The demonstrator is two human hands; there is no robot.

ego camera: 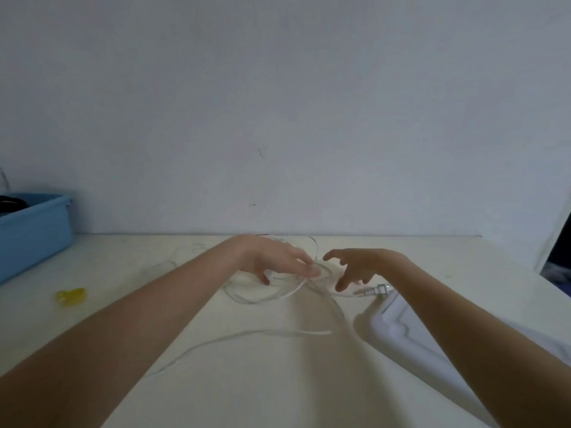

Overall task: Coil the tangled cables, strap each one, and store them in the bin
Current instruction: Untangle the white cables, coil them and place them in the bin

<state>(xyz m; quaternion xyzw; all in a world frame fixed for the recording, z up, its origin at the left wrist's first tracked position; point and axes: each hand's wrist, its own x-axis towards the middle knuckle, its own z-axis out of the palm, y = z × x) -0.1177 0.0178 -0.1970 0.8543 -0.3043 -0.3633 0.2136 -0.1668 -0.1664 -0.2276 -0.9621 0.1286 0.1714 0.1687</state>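
A thin white cable (265,299) lies in loose loops on the pale table, with a tail running toward the near left. Its white plug (377,290) rests to the right of the loops. My left hand (272,257) is spread over the loops, fingers straight and touching the strands. A little to the right, my right hand (358,265) hovers with fingers parted and loosely bent, holding nothing. The blue bin (34,233) stands at the far left against the wall, with a dark cable (9,203) inside it.
A small yellow strap (70,296) lies on the table at the left, in front of the bin. A white tray-like object (398,325) sits at the near right under my right forearm. The wall runs close behind the table.
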